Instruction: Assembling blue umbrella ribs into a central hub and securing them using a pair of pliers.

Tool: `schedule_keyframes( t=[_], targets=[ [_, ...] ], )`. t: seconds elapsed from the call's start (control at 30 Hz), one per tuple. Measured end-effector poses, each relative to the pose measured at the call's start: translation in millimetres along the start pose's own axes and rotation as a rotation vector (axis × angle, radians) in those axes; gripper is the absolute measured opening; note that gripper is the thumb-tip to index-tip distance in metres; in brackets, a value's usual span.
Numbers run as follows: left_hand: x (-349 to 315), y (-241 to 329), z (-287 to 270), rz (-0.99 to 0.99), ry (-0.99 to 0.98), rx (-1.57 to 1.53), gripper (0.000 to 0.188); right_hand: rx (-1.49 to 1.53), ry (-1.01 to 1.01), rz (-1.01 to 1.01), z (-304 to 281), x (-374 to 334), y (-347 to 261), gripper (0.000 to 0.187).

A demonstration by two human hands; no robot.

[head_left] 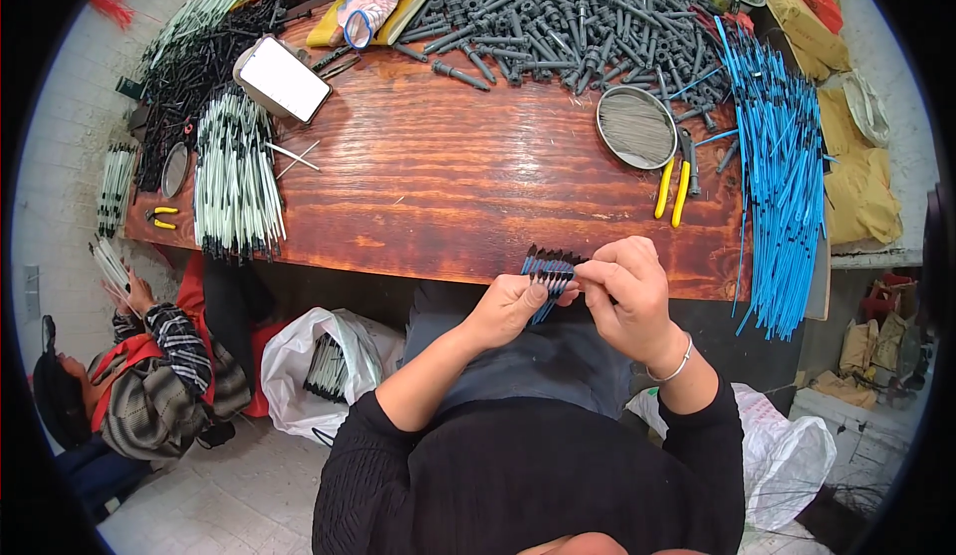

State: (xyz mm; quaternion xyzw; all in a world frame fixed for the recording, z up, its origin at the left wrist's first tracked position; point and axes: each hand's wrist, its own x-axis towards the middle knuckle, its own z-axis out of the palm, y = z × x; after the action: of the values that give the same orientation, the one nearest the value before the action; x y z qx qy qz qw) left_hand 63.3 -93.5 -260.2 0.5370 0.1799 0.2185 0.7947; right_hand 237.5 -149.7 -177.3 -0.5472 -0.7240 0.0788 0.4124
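Observation:
My left hand (506, 308) is closed around a bundle of thin blue sticks with black ends (550, 264), held over my lap just off the table's front edge. The sticks fan out side by side, their black ends pointing up. Thumb and fingertips of my right hand (629, 281) are pinched together at the right side of the black ends. Whatever lies in that pinch is too small to make out. A large pile of similar long blue sticks (779, 187) hangs over the right end of the table.
On the wooden table (428, 177) are a round dish of thin wires (637, 129), yellow-handled pliers (673, 192), a heap of grey plastic tubes (568, 22), a phone (283, 79) and pale green sticks (237, 177). A co-worker (164, 376) sits at left. White bags (324, 366) flank me.

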Motion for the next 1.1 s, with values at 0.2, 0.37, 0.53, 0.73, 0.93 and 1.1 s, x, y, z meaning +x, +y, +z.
schedule_keyframes(
  t=[0.2, 0.37, 0.53, 0.73, 0.93, 1.1],
  targets=[
    [0, 1, 0, 0.007, 0.004, 0.023, 0.048, -0.188, -0.003, -0.078, 0, 2, -11, 0.033],
    [2, 4, -1, 0.009, -0.013, 0.045, 0.049, -0.170, -0.032, -0.109, -1, 4, -5, 0.028],
    [0, 1, -1, -0.004, -0.012, -0.022, 0.048, -0.125, -0.055, -0.105, -4, 7, -3, 0.028],
    [0, 2, -2, 0.011, -0.040, 0.014, 0.061, -0.088, -0.035, -0.079, -1, 6, -2, 0.030],
    [-1, 10, -1, -0.055, -0.024, -0.001, 0.080, -0.028, -0.063, -0.072, -3, 7, 3, 0.030],
    [0, 7, -1, -0.033, -0.017, -0.071, 0.081, 0.017, -0.082, -0.054, -6, 8, 5, 0.029]
  ],
)
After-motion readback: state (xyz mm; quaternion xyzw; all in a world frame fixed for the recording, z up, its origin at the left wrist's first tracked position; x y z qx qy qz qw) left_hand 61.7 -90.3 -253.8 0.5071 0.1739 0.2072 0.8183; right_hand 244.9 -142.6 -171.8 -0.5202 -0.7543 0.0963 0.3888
